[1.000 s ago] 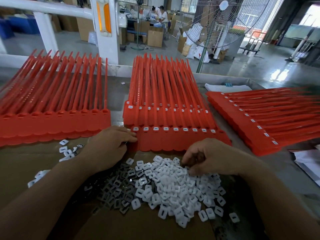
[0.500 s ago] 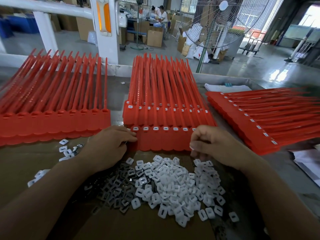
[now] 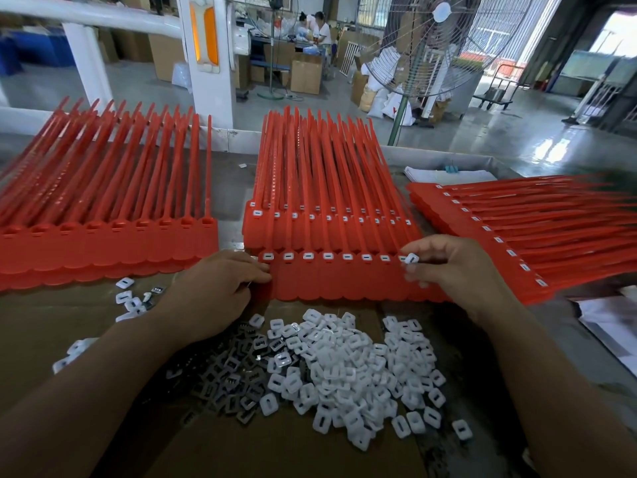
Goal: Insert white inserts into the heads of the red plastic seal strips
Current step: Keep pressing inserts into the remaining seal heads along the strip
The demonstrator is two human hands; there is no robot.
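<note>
A joined row of red seal strips (image 3: 344, 281) lies in front of me on a taller middle stack, and white inserts sit in several of its heads. My right hand (image 3: 458, 270) pinches one white insert (image 3: 412, 259) just over the heads at the row's right end. At the row's left edge my left hand (image 3: 217, 288) holds the strip down with curled fingers. A pile of loose white inserts (image 3: 348, 374) lies on cardboard below the hands, with dark grey pieces (image 3: 234, 377) mixed in on its left.
A stack of red strips with bare heads (image 3: 103, 250) lies at the left. Another stack with inserts fitted (image 3: 517, 232) lies at the right. A few stray inserts (image 3: 131, 298) sit left of my left hand. Papers (image 3: 606, 322) lie at the right edge. A standing fan (image 3: 424, 46) is behind the table.
My right hand lifted from the insert pile, holding one insert, and moved up to the right end of the front strip row. My left hand stayed at the row's left edge.
</note>
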